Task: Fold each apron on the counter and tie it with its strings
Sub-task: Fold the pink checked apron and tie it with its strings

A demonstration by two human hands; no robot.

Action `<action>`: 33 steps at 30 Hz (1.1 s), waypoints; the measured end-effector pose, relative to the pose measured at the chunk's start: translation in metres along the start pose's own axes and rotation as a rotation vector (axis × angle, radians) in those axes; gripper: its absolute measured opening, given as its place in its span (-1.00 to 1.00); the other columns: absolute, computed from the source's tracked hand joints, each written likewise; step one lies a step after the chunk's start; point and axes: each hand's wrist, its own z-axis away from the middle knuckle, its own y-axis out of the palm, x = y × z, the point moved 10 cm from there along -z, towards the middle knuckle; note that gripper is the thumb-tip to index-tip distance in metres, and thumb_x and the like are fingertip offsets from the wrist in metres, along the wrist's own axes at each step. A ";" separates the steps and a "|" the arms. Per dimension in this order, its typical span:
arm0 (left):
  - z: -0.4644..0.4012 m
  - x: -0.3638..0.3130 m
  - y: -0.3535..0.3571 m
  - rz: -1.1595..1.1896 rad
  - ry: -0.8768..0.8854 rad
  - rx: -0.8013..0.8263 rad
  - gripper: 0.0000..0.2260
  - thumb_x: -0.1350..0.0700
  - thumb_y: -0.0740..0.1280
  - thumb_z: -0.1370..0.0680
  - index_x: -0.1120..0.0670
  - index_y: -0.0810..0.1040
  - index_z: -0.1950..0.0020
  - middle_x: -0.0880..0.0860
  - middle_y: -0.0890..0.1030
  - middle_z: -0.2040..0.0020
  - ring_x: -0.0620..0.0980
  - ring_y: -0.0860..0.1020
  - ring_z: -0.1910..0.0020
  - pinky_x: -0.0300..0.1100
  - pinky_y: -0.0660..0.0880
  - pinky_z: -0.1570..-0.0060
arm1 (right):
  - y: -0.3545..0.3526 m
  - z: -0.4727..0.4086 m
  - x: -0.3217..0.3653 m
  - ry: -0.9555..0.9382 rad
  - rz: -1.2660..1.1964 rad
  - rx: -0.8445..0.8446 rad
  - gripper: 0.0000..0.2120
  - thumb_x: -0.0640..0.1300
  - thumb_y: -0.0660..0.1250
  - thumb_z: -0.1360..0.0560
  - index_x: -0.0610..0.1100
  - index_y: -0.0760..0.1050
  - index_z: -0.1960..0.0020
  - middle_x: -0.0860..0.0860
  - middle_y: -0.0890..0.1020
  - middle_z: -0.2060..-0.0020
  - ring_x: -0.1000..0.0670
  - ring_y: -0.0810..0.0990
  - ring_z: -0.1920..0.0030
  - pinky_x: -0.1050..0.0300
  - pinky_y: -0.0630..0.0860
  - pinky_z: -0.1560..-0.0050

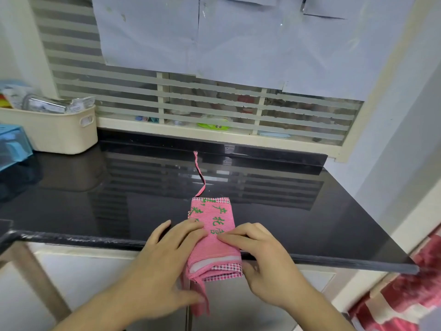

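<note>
A pink striped apron (213,225) with green printed characters lies folded into a narrow strip on the black counter (95,199), its near end hanging over the front edge. One string (200,174) runs from its far end toward the window. Another strap (201,297) dangles below the near end. My left hand (164,266) holds the apron's left side, fingers on top and thumb beneath by the dangling strap. My right hand (265,256) holds the right side, fingers laid over the top and thumb under the edge.
A cream basket (55,130) full of packets and a blue plastic box (13,146) stand at the counter's back left. A window with striped blinds (214,101) runs behind. Red and white cloth (410,299) hangs at the lower right.
</note>
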 end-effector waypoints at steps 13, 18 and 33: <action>0.002 0.006 -0.006 0.220 -0.045 -0.229 -0.47 0.18 0.32 -0.50 -0.20 0.49 -0.44 -0.35 0.43 -0.48 -0.27 0.34 -0.53 -0.02 0.09 -0.55 | -0.015 0.004 -0.012 0.139 -0.134 -0.183 -0.58 -0.39 0.42 -0.52 0.13 0.73 -0.09 0.23 0.65 0.03 0.06 0.58 -0.10 0.27 0.48 -0.08; -0.001 0.007 -0.016 0.176 -0.036 -0.159 -0.47 -0.26 0.34 -0.50 -0.25 0.43 -0.47 -0.43 0.41 -0.44 -0.39 0.33 -0.48 -0.20 0.05 -0.54 | -0.012 -0.008 -0.020 0.271 -0.204 -0.120 -0.62 -0.37 0.36 -0.54 0.14 0.64 0.10 0.13 0.61 0.17 0.03 0.54 0.00 0.11 0.50 -0.02; -0.037 0.038 -0.031 0.505 -0.589 -0.288 -0.62 -0.12 0.23 -0.70 0.11 0.42 0.19 -0.04 0.46 0.39 -0.10 0.36 0.44 -0.18 0.31 0.39 | 0.005 -0.055 -0.041 0.687 -0.216 0.034 -0.73 -0.07 0.27 -0.62 -0.09 0.44 0.24 0.01 0.56 0.34 0.01 0.44 0.38 0.12 0.37 0.35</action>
